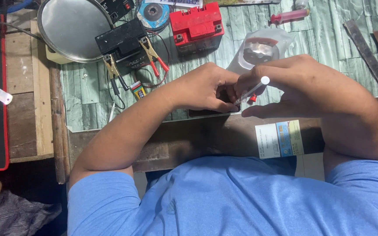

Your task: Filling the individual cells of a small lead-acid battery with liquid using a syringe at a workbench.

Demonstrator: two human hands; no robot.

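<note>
Left hand (206, 87): grip closed on a small dark part, mostly hidden, above the green-tiled bench (88, 96)
Right hand (294, 85): grip pinches a thin clear syringe with white plunger (252, 91)
Risk: a shaky tip could likely smear its contents past the part

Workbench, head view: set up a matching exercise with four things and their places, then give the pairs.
Things:
1. red battery
2. round metal lid
3. pink syringe
4. white-capped syringe

Places:
A. top left, beside the black battery
B. between the left hand and right hand
C. top centre, right of the black battery
D. top right, on the green surface

Pairs: 1-C, 2-A, 3-D, 4-B
</note>
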